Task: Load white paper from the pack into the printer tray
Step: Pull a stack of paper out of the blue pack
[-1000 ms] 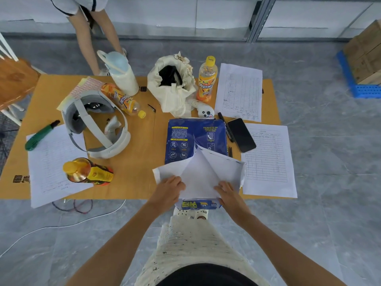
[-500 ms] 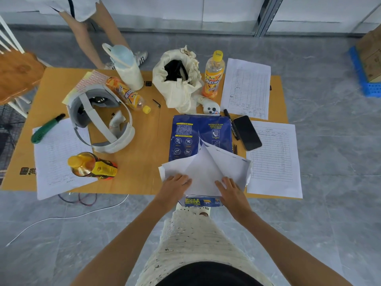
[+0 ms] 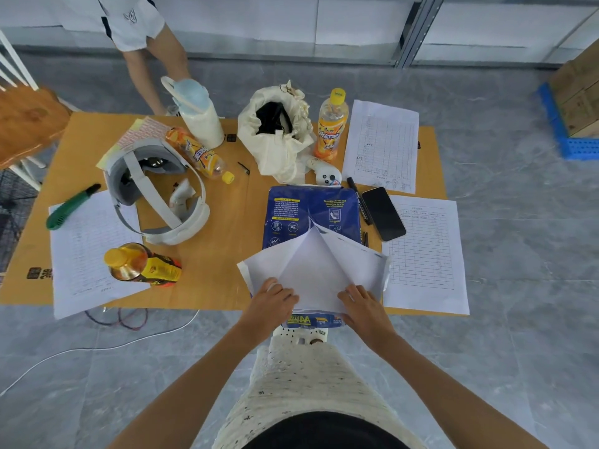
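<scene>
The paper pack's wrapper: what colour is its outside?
Dark blue wrapper, with yellow and white print; the head view shows it best.

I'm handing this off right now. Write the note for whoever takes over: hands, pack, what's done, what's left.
Left hand: grips the left side of the wrapper flaps.
Right hand: on the right side of the flaps; grip unclear.
Paper pack: flat on the table, its near end over the table's near edge.
Done: wrapper opened at the near end, flaps folded back.
Left: pull out the white sheets and load them. No printer or tray in view.
</scene>
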The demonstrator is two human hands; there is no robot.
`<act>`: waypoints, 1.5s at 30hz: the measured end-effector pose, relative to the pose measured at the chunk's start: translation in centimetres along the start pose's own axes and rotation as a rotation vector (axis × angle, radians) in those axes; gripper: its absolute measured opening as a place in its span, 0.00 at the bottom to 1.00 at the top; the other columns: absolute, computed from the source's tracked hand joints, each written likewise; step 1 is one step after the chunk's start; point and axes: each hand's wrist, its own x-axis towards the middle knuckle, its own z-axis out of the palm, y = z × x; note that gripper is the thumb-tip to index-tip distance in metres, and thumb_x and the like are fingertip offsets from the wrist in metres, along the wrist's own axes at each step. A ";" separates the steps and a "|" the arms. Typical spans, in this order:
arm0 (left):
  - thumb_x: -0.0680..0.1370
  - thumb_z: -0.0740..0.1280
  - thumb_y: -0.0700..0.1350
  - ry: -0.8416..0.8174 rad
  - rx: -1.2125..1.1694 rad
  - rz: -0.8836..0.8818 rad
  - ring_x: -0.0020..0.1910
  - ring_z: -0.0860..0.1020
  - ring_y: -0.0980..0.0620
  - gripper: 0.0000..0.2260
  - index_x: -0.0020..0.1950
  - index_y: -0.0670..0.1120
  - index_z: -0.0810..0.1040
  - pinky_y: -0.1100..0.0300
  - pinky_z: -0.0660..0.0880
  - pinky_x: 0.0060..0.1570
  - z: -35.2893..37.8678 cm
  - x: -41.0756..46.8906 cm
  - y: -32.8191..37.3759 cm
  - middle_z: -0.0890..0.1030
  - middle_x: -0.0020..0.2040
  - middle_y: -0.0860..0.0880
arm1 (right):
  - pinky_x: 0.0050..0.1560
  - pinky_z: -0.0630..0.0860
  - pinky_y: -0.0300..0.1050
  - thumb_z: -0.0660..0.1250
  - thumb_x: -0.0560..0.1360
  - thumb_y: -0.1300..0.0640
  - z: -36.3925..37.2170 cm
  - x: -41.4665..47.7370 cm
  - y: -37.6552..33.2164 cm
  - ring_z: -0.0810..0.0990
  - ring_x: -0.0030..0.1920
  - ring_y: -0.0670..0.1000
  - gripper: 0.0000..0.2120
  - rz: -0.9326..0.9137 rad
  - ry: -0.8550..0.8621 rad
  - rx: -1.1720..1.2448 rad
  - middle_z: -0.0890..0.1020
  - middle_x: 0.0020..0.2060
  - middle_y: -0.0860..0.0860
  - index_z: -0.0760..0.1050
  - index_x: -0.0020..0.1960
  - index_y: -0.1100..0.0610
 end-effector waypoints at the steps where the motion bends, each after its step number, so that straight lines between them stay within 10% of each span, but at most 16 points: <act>1: 0.63 0.77 0.46 0.014 -0.020 0.004 0.35 0.81 0.58 0.08 0.40 0.52 0.84 0.62 0.79 0.50 -0.2 -0.1 0.0 0.84 0.36 0.57 | 0.50 0.81 0.51 0.74 0.69 0.59 -0.1 -0.2 0.2 0.81 0.50 0.57 0.15 -0.011 0.014 0.009 0.80 0.50 0.56 0.77 0.54 0.60; 8: 0.61 0.76 0.38 0.195 -0.178 -0.015 0.26 0.78 0.55 0.08 0.37 0.48 0.84 0.66 0.73 0.27 -4.0 -0.4 -0.9 0.81 0.27 0.54 | 0.46 0.81 0.49 0.73 0.69 0.63 -1.7 -0.9 1.3 0.82 0.45 0.55 0.10 0.048 0.116 0.279 0.83 0.45 0.53 0.77 0.49 0.59; 14: 0.67 0.68 0.36 0.358 -0.243 -0.128 0.22 0.75 0.53 0.05 0.36 0.45 0.82 0.64 0.71 0.19 -8.1 1.3 -2.3 0.78 0.24 0.50 | 0.42 0.73 0.24 0.74 0.69 0.58 -6.4 -0.1 2.4 0.80 0.45 0.43 0.16 0.302 0.216 0.806 0.82 0.46 0.44 0.74 0.53 0.48; 21: 0.72 0.62 0.40 0.517 -0.166 -0.228 0.20 0.71 0.51 0.08 0.35 0.45 0.79 0.65 0.64 0.19 -14.5 4.5 -5.5 0.76 0.23 0.49 | 0.55 0.77 0.37 0.72 0.72 0.63 -10.5 2.4 3.5 0.81 0.54 0.47 0.20 0.324 0.228 1.102 0.83 0.53 0.50 0.75 0.63 0.57; 31: 0.77 0.61 0.44 0.706 -0.199 -0.351 0.30 0.72 0.47 0.07 0.50 0.44 0.77 0.60 0.62 0.31 -28.0 9.4 -11.5 0.74 0.32 0.47 | 0.31 0.73 0.26 0.67 0.76 0.58 -18.1 5.8 1.7 0.80 0.35 0.34 0.09 0.189 0.366 1.193 0.83 0.34 0.34 0.77 0.47 0.43; 36: 0.76 0.59 0.45 0.617 -0.344 -0.432 0.30 0.65 0.47 0.12 0.35 0.40 0.69 0.58 0.58 0.29 -33.1 11.1 -14.4 0.68 0.29 0.45 | 0.38 0.77 0.28 0.61 0.79 0.55 -23.0 7.4 0.9 0.81 0.46 0.40 0.09 0.074 0.462 1.083 0.82 0.49 0.44 0.73 0.59 0.53; 45: 0.77 0.64 0.44 0.538 -0.846 -0.358 0.40 0.78 0.56 0.05 0.45 0.48 0.80 0.69 0.74 0.32 -38.9 12.2 -18.7 0.80 0.41 0.53 | 0.33 0.77 0.37 0.62 0.79 0.59 -28.3 8.2 0.6 0.81 0.33 0.42 0.07 0.026 0.596 1.248 0.84 0.34 0.42 0.78 0.45 0.52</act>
